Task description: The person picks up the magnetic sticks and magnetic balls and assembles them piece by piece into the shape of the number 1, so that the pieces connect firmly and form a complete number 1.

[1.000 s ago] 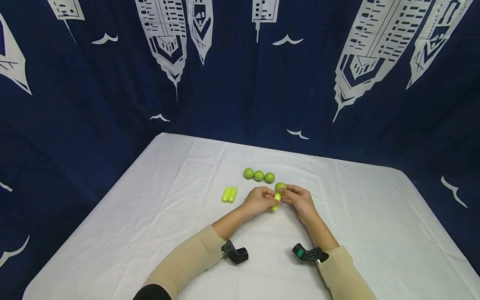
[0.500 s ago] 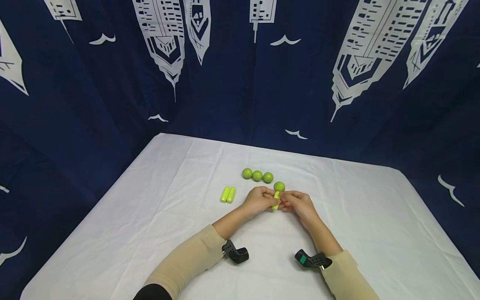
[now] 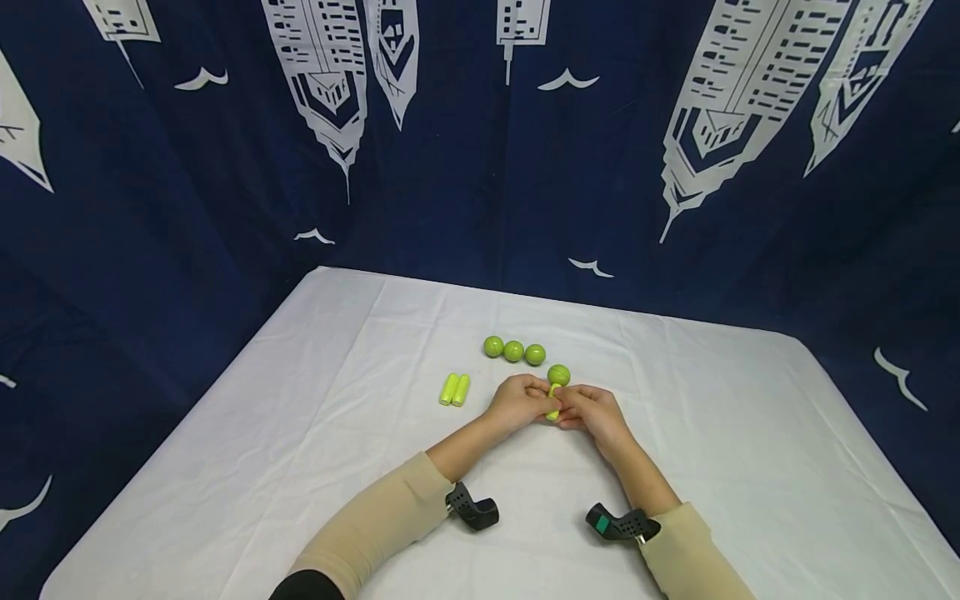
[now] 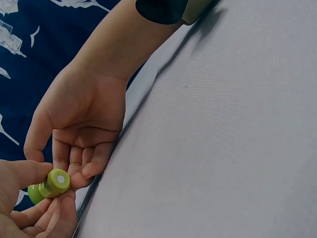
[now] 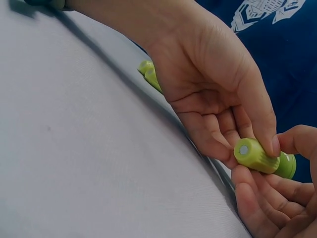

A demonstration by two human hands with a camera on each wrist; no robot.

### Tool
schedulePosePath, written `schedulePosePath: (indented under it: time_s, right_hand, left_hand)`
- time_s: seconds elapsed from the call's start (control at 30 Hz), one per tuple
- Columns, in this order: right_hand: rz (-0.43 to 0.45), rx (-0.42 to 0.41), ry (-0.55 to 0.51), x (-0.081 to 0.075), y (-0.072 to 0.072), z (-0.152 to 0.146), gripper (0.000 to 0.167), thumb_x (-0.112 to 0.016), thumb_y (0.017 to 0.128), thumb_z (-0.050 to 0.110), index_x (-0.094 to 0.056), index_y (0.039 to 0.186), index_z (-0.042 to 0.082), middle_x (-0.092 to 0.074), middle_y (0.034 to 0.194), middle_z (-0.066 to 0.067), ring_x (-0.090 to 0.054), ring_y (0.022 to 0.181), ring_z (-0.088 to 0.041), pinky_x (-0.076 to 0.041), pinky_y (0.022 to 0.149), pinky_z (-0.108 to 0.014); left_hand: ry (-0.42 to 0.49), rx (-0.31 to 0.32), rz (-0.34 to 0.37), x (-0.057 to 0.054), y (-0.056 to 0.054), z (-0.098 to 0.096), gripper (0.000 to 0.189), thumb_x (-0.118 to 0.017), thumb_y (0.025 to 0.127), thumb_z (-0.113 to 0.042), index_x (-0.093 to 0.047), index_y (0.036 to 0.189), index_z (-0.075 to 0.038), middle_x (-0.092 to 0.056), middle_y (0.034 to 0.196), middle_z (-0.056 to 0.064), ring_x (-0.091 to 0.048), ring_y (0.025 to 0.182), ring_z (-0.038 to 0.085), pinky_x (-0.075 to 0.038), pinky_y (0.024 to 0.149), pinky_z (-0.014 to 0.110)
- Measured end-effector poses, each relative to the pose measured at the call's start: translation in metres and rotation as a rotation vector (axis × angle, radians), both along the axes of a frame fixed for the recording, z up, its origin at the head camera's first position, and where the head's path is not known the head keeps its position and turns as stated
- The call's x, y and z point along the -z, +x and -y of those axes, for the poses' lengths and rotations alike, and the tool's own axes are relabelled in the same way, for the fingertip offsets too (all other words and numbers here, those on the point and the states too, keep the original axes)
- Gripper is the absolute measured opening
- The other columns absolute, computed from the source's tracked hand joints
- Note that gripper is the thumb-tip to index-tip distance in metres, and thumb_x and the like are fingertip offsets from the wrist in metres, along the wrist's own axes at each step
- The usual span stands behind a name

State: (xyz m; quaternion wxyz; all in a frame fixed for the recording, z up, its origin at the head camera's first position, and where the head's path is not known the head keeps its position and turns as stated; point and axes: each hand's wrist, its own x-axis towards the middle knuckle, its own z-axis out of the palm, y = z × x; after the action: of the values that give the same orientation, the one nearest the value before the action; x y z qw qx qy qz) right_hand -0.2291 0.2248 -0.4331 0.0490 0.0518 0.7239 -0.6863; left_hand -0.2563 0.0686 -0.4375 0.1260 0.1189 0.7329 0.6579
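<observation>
A short yellow-green magnetic rod is between my two hands, a pale metal disc showing on its end in both wrist views. My left hand pinches it between thumb and fingers. From the other side, my right hand pinches it too. At the rod's far end sits a green ball, touching it; the wrist views show this ball partly behind the rod. Both thumbs press near each other on the rod. Fingers cover part of its length.
Several more green balls lie in a row behind the hands. Two matching rods rest side by side to the left. A white cloth covers the table, with a dark blue printed curtain behind it.
My right hand's fingers have moved off the green ball and down onto the rod. The left hand keeps its grip; the ball stays at the rod's end.
</observation>
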Motion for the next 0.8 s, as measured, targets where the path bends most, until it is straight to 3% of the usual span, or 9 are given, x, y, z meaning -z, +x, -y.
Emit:
schedulePosePath:
  time_s: [0.27,0.8]
  right_hand:
    - [0.002,0.026,0.019,0.0034,-0.0004,0.0011,0.028,-0.062,0.094,0.013,-0.063,0.102,-0.013,-0.065,0.069,-0.001,-0.062,0.06,-0.009,-0.054,0.057,-0.021]
    - [0.016,0.057,0.048,0.0011,-0.003,0.0021,0.023,-0.06,0.093,0.011,-0.063,0.098,-0.012,-0.063,0.065,-0.001,-0.06,0.057,-0.008,-0.053,0.055,-0.02]
  left_hand:
    - [0.037,-0.003,-0.002,0.0032,0.0026,-0.0013,0.028,-0.076,0.081,-0.003,-0.064,0.103,0.008,-0.069,0.078,0.008,-0.061,0.064,0.009,-0.055,0.063,0.024]
    - [0.009,0.013,-0.002,-0.0009,0.005,-0.0004,0.029,-0.076,0.083,-0.006,-0.064,0.105,0.007,-0.068,0.08,0.007,-0.062,0.066,0.009,-0.055,0.065,0.024]
